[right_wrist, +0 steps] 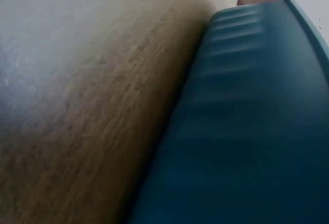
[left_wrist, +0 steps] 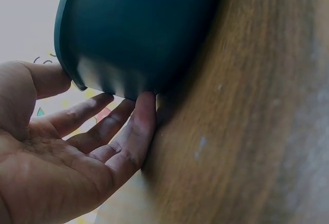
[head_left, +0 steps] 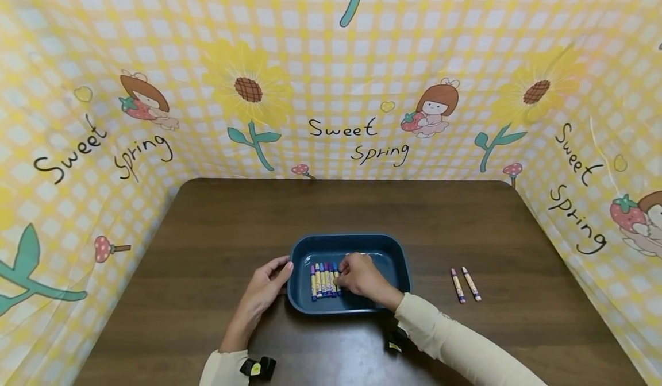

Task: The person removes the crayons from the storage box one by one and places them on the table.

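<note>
A dark blue rectangular tray (head_left: 349,310) stands on the table. Inside, toward its left end, several crayons (head_left: 323,282) with yellow wrappers and purple or blue tips lie side by side in a row. My right hand (head_left: 362,276) reaches in over the front wall and pinches a crayon (head_left: 338,289) at the row's right end, its fingers covering part of it. My left hand (head_left: 262,287) is at the tray's left end. In the left wrist view its extended fingers (left_wrist: 141,118) touch the outer wall, with the thumb at the rim.
Two more crayons, one pink-tipped (head_left: 458,286) and one pale-tipped (head_left: 472,284), lie on the brown wooden table (head_left: 217,219) right of the tray. A yellow checked cloth (head_left: 331,76) hangs behind and along both sides.
</note>
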The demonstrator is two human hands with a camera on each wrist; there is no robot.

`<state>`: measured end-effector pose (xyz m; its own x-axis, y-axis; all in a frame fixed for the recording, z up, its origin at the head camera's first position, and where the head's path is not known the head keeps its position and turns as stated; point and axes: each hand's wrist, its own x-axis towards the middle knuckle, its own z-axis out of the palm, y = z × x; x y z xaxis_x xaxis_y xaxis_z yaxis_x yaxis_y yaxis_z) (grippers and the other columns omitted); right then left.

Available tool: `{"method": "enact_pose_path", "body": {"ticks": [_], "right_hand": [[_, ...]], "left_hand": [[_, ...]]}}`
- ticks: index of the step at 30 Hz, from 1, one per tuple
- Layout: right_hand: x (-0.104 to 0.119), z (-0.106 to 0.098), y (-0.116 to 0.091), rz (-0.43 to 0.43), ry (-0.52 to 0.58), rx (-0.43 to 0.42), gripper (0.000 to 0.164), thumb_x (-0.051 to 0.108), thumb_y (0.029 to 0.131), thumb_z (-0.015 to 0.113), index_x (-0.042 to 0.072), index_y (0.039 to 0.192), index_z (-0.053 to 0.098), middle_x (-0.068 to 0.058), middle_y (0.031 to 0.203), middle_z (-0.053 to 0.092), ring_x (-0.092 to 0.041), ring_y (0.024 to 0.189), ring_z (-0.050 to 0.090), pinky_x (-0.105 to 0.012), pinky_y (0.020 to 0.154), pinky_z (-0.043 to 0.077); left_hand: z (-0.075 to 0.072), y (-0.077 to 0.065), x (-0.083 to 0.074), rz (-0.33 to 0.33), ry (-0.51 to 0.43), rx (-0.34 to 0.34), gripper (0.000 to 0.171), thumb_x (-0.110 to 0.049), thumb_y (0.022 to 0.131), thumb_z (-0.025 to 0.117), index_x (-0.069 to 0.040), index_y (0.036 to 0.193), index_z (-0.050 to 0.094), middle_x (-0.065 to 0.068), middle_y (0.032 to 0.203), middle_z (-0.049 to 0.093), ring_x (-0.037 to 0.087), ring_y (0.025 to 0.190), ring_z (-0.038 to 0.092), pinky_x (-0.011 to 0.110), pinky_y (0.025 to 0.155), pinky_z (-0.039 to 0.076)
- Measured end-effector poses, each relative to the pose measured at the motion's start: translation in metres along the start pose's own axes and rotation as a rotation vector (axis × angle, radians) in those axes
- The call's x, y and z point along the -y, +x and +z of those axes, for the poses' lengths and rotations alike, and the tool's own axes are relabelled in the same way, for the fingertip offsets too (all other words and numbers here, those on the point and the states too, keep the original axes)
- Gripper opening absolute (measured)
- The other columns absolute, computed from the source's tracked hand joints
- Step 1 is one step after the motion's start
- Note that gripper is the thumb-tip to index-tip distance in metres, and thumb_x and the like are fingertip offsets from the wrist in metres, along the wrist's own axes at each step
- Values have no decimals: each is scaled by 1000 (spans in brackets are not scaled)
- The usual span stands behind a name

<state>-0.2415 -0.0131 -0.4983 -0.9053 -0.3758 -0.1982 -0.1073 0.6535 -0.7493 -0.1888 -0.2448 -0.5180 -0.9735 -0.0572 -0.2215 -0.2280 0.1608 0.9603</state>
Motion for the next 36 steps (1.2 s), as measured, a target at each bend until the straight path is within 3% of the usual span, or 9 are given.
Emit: {"method": "enact_pose_path", "body": {"ticks": [8,17,23,36], "right_hand": [[-1,1,1,47,31,1,15,7,85,81,2,88,67,-5,78,68,-12,59,59,-25,55,52],[-1,-1,1,27,-8,-10,14,5,84,80,1,91,68,-4,75,65,-13,61,58,-24,54,49],[-4,3,-5,-39,-59,-23,18,6,84,81,-2,95,67,-5,79,64,-14,64,57,-24,54,50],[-3,10,-6,-171,-169,-79,14,3,82,81,-1,86,68,-4,74,61,-12,64,52,-24,54,46]], "left_hand": [[1,3,-2,-9,0,-10,47,-26,104,59,1,142,54,22,132,62,19,99,65,26,76,59],[2,2,-3,7,-15,-8,51,-26,104,59,5,143,51,27,135,60,20,98,68,27,74,59],[5,1,0,20,-16,-12,51,-27,104,60,6,142,52,26,132,62,22,98,69,31,75,60],[3,-3,2,19,-15,-44,48,-24,104,60,6,141,54,25,130,63,20,95,69,28,72,60]]}}
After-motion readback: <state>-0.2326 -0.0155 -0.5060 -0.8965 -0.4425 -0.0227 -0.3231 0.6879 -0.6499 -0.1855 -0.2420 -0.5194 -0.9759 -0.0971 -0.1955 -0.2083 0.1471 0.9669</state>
